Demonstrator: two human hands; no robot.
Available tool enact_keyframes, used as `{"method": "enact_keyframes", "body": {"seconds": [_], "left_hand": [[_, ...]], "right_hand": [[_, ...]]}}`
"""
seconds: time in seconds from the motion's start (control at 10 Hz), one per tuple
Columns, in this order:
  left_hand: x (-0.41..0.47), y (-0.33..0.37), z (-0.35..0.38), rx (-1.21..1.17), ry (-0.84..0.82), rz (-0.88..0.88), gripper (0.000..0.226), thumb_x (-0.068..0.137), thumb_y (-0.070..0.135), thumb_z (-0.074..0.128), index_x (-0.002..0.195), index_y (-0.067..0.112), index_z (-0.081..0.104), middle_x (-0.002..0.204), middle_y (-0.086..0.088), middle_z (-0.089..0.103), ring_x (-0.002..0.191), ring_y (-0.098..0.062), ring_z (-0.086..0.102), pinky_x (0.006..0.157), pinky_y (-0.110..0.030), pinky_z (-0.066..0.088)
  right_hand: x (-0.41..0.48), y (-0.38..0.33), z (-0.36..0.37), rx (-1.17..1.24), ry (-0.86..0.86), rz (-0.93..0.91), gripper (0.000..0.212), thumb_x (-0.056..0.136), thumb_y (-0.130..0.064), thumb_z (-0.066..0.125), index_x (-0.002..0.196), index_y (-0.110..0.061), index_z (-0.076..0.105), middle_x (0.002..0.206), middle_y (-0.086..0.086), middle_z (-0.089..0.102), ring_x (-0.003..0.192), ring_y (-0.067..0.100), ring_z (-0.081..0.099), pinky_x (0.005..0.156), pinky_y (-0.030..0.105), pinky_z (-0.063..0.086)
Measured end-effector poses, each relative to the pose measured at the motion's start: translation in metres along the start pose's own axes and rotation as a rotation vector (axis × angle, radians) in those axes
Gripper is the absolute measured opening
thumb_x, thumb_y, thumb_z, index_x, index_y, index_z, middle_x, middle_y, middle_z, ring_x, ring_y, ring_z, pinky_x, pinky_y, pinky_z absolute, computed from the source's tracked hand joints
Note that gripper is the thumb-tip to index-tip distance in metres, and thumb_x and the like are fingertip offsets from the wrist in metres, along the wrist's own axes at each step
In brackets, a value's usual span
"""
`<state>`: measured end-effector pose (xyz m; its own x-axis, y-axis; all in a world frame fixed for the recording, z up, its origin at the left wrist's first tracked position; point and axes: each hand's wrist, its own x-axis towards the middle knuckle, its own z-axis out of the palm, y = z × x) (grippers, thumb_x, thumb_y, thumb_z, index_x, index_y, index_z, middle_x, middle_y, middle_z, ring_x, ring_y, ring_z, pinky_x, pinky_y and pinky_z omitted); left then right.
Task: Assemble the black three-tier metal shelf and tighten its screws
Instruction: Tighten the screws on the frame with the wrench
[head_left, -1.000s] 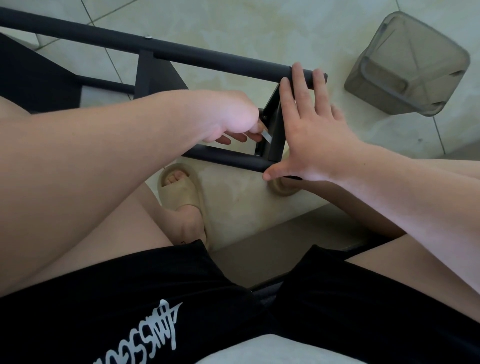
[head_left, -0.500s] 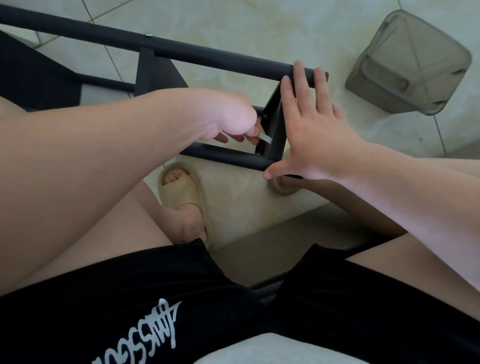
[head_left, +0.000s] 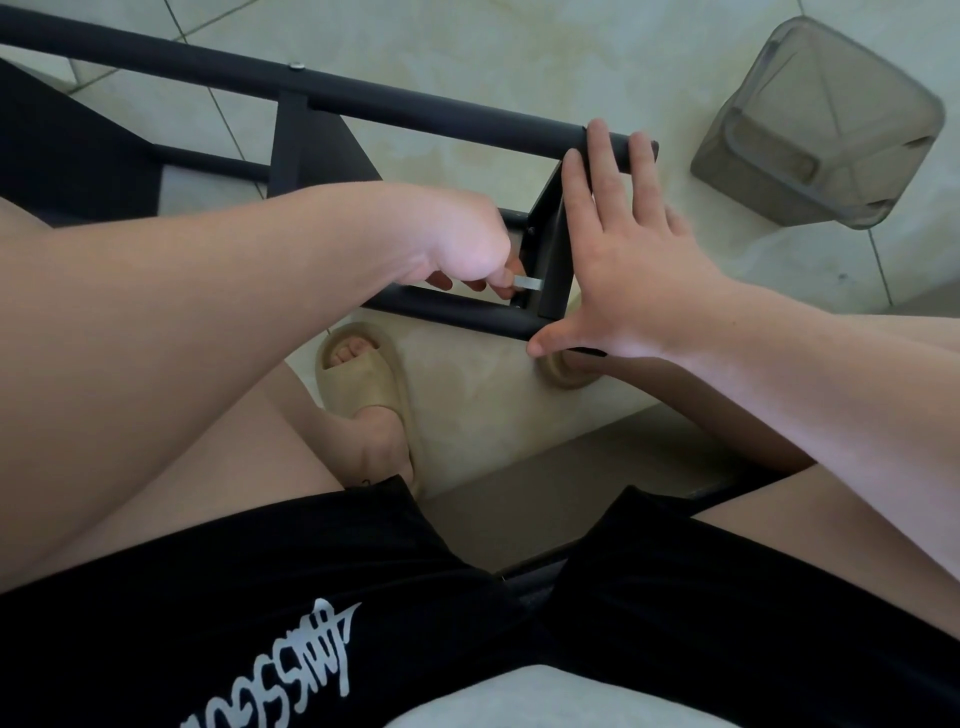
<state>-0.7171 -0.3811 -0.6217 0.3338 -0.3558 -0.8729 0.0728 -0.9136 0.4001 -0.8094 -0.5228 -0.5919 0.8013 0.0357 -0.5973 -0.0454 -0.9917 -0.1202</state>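
Pinching a flat silver wrench (head_left: 527, 282) with the left grip (head_left: 467, 244), tightening the black metal tube shelf (head_left: 415, 106) lying sideways on the pale tiled floor (head_left: 519, 57). Pressing it open-handed with the right grip (head_left: 618, 270). Risking slipping off, pinching so lightly.

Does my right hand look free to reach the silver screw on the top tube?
Probably yes: right hand rests open on the end of that tube; nothing lies between it and the screw.

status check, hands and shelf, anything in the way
Left hand pinches small silver tool at an end joint of the shelf. Right hand flat, bracing it. Grey bin off right, not blocking.
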Motion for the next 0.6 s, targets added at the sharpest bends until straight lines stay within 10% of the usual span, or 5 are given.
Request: {"method": "enact_keyframes", "body": {"seconds": [0.2,0.6], "left_hand": [[-0.002,-0.001,0.002,0.091,0.008,0.013,0.015,0.094,0.016,0.065,0.107,0.014,0.072,0.112,-0.007,0.068,0.108,-0.028,0.059,0.09,-0.037,0.047],[-0.009,0.009,-0.034,0.586,0.246,0.085,0.02,0.091,0.022,0.053,0.103,0.017,0.068,0.085,0.001,0.062,0.082,-0.023,0.058,0.073,-0.034,0.046]], "right_hand": [[0.001,0.001,0.002,-0.002,0.008,-0.001,0.151,0.063,-0.078,0.076,0.158,-0.009,-0.019,0.163,0.007,-0.033,0.151,0.038,-0.026,0.121,0.059,0.015],[0.007,0.014,-0.032,0.042,-0.106,0.001,0.139,0.064,-0.082,0.07,0.161,-0.022,-0.01,0.17,-0.003,-0.013,0.156,0.027,-0.004,0.121,0.057,0.02]]}}
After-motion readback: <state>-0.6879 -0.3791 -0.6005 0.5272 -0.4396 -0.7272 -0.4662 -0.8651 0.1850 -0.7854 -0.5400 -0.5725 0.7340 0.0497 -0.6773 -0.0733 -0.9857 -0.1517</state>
